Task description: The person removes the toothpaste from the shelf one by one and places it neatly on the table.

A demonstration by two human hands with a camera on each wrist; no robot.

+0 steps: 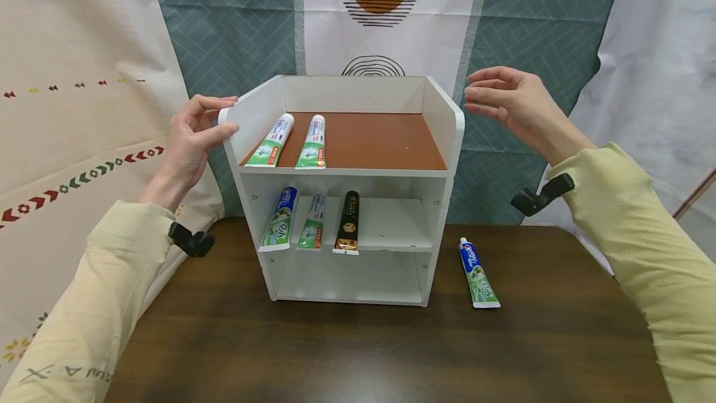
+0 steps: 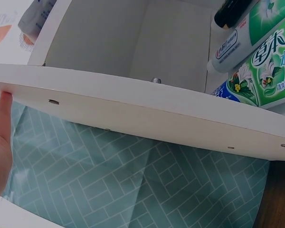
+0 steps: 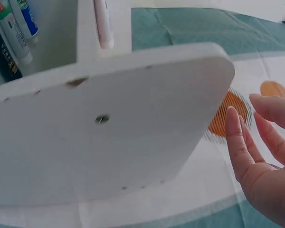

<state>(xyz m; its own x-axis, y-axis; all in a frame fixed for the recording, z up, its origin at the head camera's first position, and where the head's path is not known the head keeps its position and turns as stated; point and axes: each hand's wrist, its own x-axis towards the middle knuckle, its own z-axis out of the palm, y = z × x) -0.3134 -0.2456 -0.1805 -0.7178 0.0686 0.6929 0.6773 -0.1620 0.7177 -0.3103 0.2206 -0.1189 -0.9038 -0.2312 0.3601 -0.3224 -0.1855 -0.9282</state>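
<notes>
My left hand (image 1: 190, 135) grips the front corner of the left side panel of a white shelf unit (image 1: 360, 173), thumb at the front and fingers on the outer side. In the left wrist view a finger (image 2: 2, 118) touches the panel's outside. My right hand (image 1: 511, 101) hangs in the air beyond the right panel, apart from it, its fingers loosely bent around nothing. Two green-and-white toothpaste tubes (image 1: 271, 142) (image 1: 312, 142) lie on the brown top shelf. On the middle shelf are a blue-green tube (image 1: 279, 219), a smaller green-white tube (image 1: 312, 222) and a black-gold one (image 1: 348, 222).
Another blue-green toothpaste tube (image 1: 478, 273) lies on the dark wooden table (image 1: 358, 353), right of the shelf unit. The bottom compartment (image 1: 349, 275) has a pale back. Patterned cloths (image 1: 240, 30) hang behind and at both sides.
</notes>
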